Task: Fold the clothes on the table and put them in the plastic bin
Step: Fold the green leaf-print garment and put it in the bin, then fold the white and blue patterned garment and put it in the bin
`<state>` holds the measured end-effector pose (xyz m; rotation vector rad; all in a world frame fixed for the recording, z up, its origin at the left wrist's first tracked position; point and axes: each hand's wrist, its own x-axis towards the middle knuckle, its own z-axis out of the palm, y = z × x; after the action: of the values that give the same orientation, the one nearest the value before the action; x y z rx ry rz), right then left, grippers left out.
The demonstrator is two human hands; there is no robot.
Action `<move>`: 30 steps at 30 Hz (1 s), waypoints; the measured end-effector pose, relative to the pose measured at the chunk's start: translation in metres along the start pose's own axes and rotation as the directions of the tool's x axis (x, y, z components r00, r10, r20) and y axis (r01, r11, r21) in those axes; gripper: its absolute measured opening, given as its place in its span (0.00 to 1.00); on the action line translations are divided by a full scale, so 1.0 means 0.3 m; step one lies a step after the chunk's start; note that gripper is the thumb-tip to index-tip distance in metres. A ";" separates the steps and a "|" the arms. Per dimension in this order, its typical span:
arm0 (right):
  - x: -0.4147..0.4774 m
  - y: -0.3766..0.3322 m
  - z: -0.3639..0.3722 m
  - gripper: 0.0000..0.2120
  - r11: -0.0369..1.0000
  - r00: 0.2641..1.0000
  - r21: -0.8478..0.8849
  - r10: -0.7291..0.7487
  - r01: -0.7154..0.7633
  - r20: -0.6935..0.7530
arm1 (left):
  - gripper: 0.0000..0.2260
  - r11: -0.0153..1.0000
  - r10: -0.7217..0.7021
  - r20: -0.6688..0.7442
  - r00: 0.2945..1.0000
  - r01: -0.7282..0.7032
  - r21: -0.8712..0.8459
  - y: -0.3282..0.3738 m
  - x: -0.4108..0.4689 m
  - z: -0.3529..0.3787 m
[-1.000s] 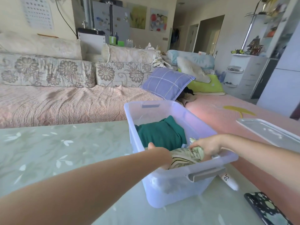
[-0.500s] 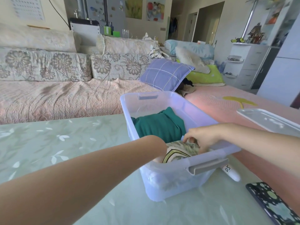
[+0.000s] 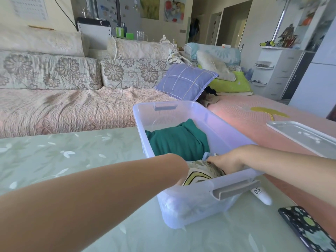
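While the bin [image 3: 227,128] stood on the near right part of the table [image 3: 72,157], both arms reached into its near end. There a folded print garment [image 3: 201,174] lay against the near wall, just beside a folded green garment [image 3: 178,140] that filled the far end.

Right hand [image 3: 227,160]: fingers [image 3: 211,158] extended almost straight to the left, resting on top of the print garment at its far edge; no curl round the cloth was visible.

Left hand: hidden below the rim behind its own forearm [image 3: 109,188], so its opening and any hold could not be told.

Step in hand, as judged: placing, with the print garment being seated and flattened in the bin.

Next move, as judged: both hands to lift straight up clear of the rim without dragging the folds open. A light press first would keep the bundle level with its green neighbour.

Lid [image 3: 300,137] lay to the right, well apart from the bin. Marker [image 3: 261,194] lay just beside the bin's near right corner, and phone [image 3: 307,228] lay nearer. Whether more clothes waited outside the view could not be told.
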<state>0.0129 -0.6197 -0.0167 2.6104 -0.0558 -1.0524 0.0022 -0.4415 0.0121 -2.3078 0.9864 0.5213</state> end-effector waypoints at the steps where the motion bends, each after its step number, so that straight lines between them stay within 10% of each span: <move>1: 0.005 0.003 0.003 0.41 1.000 1.000 0.006 0.001 -0.001 0.005 | 0.15 1.000 -0.009 -0.003 1.000 0.009 0.015 -0.001 0.002 0.006; 10: 0.025 0.018 0.018 0.44 0.994 1.000 0.110 0.026 -0.026 0.002 | 0.16 0.992 -0.041 0.004 0.999 0.041 -0.119 -0.016 -0.026 -0.010; 19: -0.099 0.059 -0.035 0.52 0.833 0.976 0.537 -0.016 0.132 -0.215 | 0.42 0.838 -0.067 -0.100 0.993 0.001 -0.546 -0.095 -0.064 -0.033; 30: -0.408 -0.219 -0.167 0.40 0.570 0.828 0.643 -0.126 0.512 -0.547 | 0.26 0.612 -0.379 -0.478 0.792 -0.173 -0.772 -0.356 -0.398 0.117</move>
<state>-0.0474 -0.5242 0.0784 3.7412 0.1348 -0.5187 -0.0003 -0.2962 0.0876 -3.4925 0.9800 0.1280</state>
